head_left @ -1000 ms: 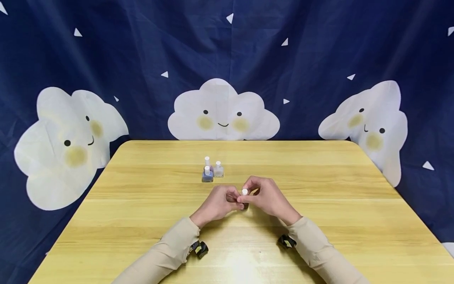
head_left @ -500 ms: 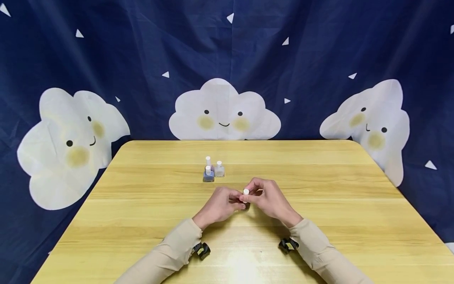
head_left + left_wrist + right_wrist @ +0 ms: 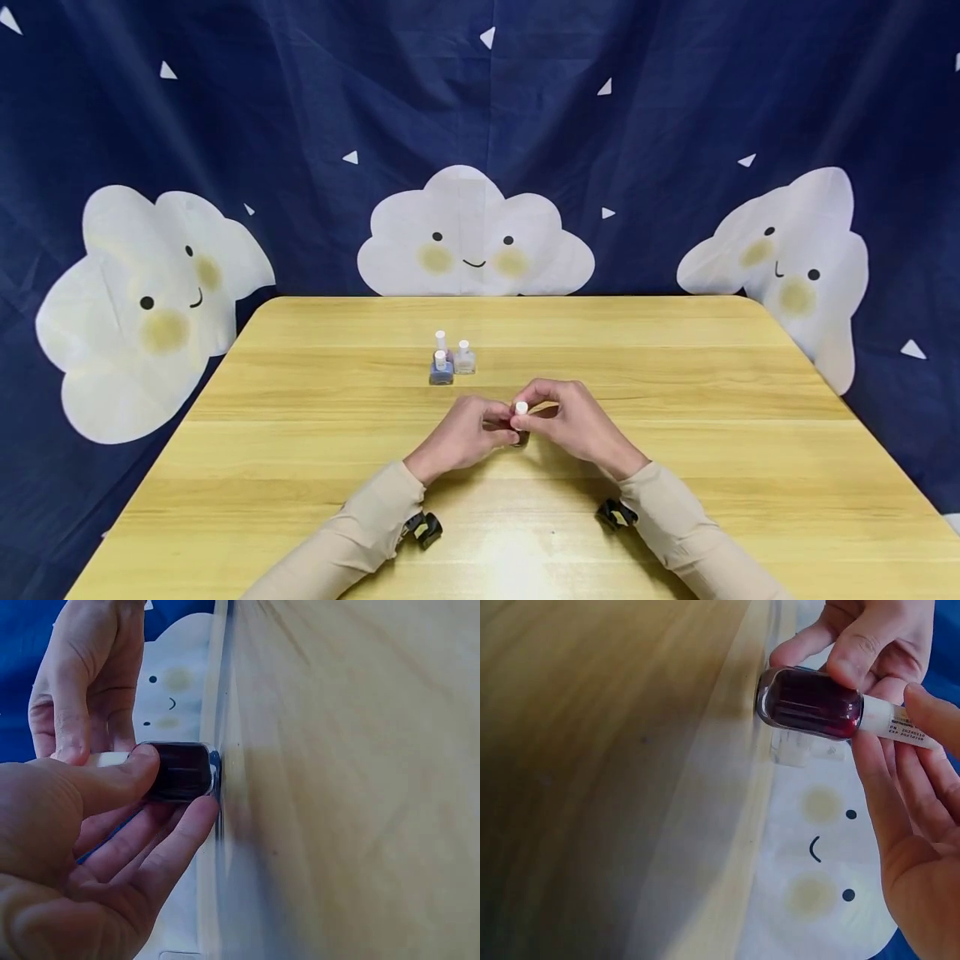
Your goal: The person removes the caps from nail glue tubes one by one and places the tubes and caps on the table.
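Note:
A small glass bottle of dark red nail polish (image 3: 810, 703) stands at the middle of the table, between the two hands. My left hand (image 3: 467, 433) holds its glass body between thumb and fingers. Around the white cap (image 3: 896, 724), which bears small printed text, the thumb and fingers of my right hand (image 3: 570, 421) pinch from the other side. The cap sits on the bottle's neck. In the left wrist view, the left thumb covers part of the bottle (image 3: 180, 772). The bottle's base is at or very near the tabletop; I cannot tell which.
Farther back and to the left stand three more capped nail polish bottles close together: a blue one (image 3: 441, 375), a clear or whitish one (image 3: 465, 362), and one partly hidden behind the blue, its white cap (image 3: 440, 340) showing. The wooden table (image 3: 300, 483) ends at a dark blue curtain (image 3: 315, 100).
The right hand has turned and shifted slightly to the right and down while keeping its pinch on the cap. My left hand stays at the bottle, and the three other bottles stand unchanged.

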`<state>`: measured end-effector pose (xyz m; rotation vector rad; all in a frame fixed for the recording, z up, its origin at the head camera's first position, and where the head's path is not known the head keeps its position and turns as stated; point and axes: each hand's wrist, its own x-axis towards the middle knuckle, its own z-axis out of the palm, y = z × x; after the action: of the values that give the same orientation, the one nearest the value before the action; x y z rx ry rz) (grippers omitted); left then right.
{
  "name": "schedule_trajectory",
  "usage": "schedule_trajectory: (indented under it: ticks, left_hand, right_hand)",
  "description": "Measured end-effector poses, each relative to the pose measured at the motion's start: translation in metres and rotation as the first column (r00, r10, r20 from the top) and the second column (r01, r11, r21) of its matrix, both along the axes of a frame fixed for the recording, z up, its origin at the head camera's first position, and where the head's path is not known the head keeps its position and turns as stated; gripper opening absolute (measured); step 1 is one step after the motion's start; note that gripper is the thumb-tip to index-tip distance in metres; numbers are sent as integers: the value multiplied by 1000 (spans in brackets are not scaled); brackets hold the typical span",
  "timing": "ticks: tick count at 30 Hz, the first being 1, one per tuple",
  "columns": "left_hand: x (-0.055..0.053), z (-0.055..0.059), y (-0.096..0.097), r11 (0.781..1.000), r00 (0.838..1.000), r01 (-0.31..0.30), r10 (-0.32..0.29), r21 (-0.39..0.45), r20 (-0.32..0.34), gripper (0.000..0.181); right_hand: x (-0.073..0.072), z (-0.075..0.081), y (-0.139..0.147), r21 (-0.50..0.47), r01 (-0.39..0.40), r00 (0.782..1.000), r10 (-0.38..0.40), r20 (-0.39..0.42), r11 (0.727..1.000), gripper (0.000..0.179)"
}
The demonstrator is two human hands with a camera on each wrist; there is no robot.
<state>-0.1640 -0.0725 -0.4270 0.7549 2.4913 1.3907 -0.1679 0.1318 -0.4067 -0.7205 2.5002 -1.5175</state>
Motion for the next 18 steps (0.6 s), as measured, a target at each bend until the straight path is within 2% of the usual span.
schedule_trajectory:
  ticks: [8,18]
  left_hand:
    - [-1,-1,0,998,996,-59,57,27,65,20]
    - [0,-4,-1,994,988,-68,55,86,142,16]
  right_hand:
    - [1,-1,-3,-28,86,996,-86,-15,996,24]
    - [1,-2,-4,-37,86,996,-86,-5,996,19]
